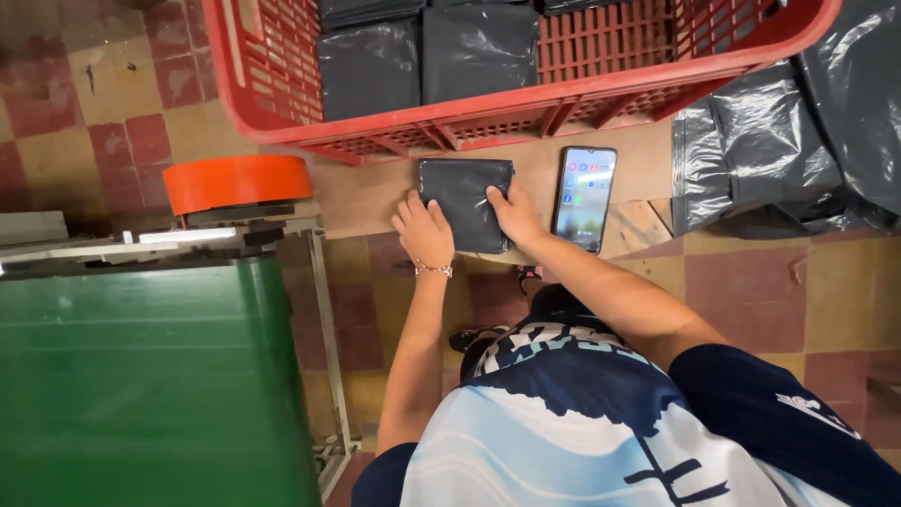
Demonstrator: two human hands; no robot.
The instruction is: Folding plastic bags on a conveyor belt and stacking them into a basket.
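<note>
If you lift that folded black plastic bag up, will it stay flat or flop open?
The folded black plastic bag looks thin and shiny, so it would probably flop and unfold. Both the left hand and right hand press it flat on the wooden board, suggesting it springs open. Likely light and slippery.

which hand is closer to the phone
Right. The right hand rests on the folded black bag's edge beside the phone; the left hand is on the bag's far edge, farther from it.

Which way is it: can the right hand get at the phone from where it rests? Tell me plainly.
Probably yes. The right hand rests on the folded black bag, and the phone lies face up just beside it on the wooden surface, with nothing between them.
</note>
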